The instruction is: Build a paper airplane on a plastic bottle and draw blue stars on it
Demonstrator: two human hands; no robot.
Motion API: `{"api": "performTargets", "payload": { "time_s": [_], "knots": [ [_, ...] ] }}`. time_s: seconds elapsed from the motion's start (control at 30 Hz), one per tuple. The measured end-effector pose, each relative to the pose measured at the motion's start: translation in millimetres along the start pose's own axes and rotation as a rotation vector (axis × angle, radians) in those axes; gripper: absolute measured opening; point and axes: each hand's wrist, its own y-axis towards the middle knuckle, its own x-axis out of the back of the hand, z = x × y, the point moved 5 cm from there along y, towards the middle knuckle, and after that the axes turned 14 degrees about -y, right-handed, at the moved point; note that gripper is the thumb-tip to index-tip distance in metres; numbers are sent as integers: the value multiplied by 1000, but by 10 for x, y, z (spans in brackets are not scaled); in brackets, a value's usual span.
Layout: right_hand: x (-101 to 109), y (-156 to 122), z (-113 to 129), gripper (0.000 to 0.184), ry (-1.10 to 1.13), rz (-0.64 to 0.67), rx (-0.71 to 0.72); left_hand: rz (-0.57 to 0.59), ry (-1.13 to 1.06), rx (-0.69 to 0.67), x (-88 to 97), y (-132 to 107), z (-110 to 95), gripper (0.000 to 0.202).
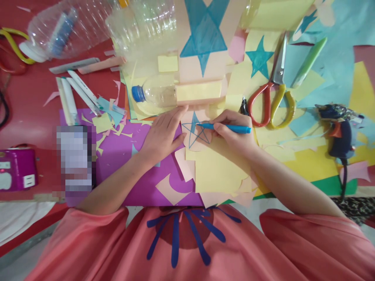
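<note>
My right hand is closed around a blue pen, its tip resting on a pale pink paper that carries a blue outlined star. My left hand lies flat with fingers stretched out, pressing that paper down just left of the star. The pink paper rests on yellow sheets and a purple sheet.
Red-and-yellow scissors lie right of my hands, a glue gun farther right. A small bottle with a blue cap and larger clear bottles sit behind. White markers, paper scraps, cut blue stars and a purple box surround them.
</note>
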Motion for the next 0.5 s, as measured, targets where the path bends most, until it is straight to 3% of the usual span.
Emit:
{"api": "performTargets", "payload": {
  "time_s": [0.27,0.5],
  "knots": [
    [-15,-5,-12,7,20,-22,17,5,-3,-9,3,0,-1,58],
    [-46,-30,-3,17,9,82,24,-17,6,-28,-2,-1,4,58]
  ]
}}
